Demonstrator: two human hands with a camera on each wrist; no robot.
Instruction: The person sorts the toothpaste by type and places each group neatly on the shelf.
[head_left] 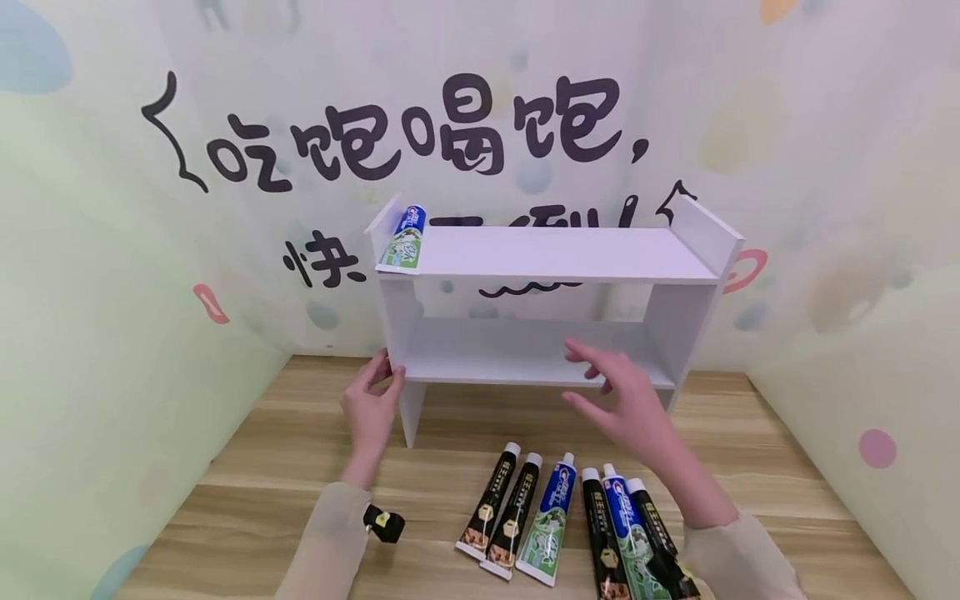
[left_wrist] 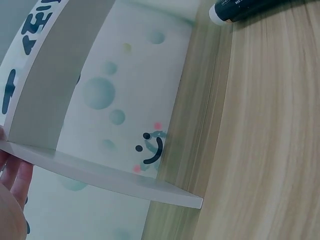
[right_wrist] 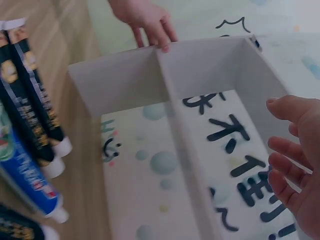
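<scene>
My left hand [head_left: 372,407] grips the left side panel of a white two-tier shelf [head_left: 555,254], thumb at its front edge and fingers round the outer side. In the right wrist view, that hand's fingertips meet the panel by the middle board [right_wrist: 165,75]. My right hand [head_left: 621,398], fingers loosely bent and holding nothing, hovers in front of the shelf's right half. A blue-and-green toothpaste tube [head_left: 406,242] lies on the top board at its left end, cap toward the back.
Several toothpaste tubes lie on the wood-grain table [head_left: 247,508] before the shelf, caps toward it. A blue-and-green tube [head_left: 550,521] lies beside two black tubes [head_left: 513,517]; the right-hand group includes another black tube [head_left: 603,533]. A printed wall [head_left: 480,42] stands behind.
</scene>
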